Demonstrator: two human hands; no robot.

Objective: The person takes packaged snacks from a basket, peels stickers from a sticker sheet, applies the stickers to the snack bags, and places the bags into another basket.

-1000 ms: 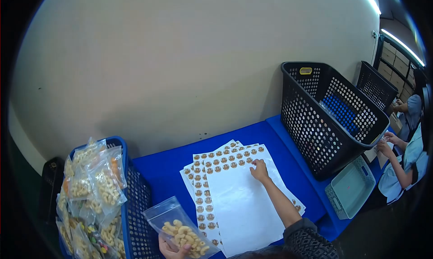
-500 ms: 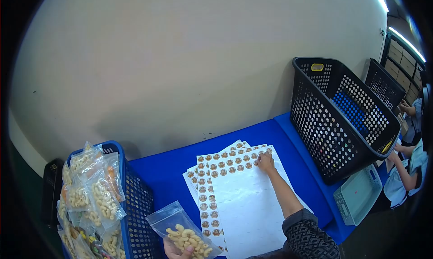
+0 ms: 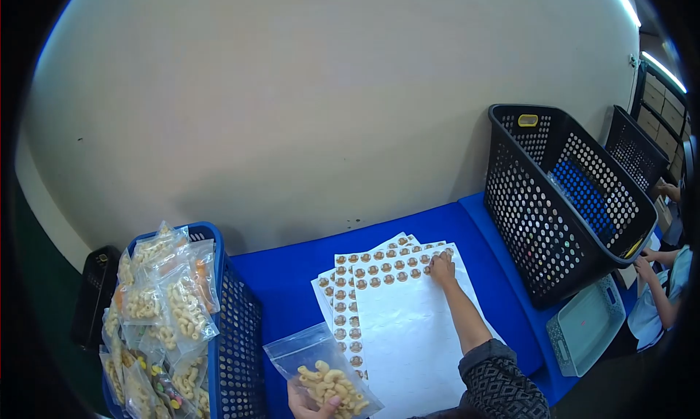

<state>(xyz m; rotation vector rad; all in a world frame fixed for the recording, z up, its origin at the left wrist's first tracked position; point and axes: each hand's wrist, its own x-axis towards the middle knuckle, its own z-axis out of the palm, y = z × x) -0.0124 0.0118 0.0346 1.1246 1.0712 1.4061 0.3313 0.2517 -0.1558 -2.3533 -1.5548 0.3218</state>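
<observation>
My left hand [image 3: 312,403] grips a clear zip bag [image 3: 302,346] of pale, curved macaroni-like snacks at the bottom of the view. The bag is tilted, with its zip edge toward the upper left. My right hand [image 3: 442,268] is at the upper right of the top sticker sheet [image 3: 408,331], fingers pinched at a round brown sticker near the end of the second row. The fingertips partly hide that sticker. Much of this sheet is bare white backing. More sticker sheets [image 3: 340,295] lie fanned out beneath it, carrying rows of similar round stickers.
A blue basket [image 3: 240,331] heaped with filled snack bags [image 3: 171,302] stands at left, a black crate [image 3: 95,299] behind it. On the right are a large black basket [image 3: 529,222] and a pale green tray [image 3: 583,331]. Another person's arm [image 3: 660,295] shows at the far right.
The whole view has shifted, so things appear a little further right and mostly lower. My left hand still holds the bag; my right hand stays at the stickers, with its fingers slightly shifted.
</observation>
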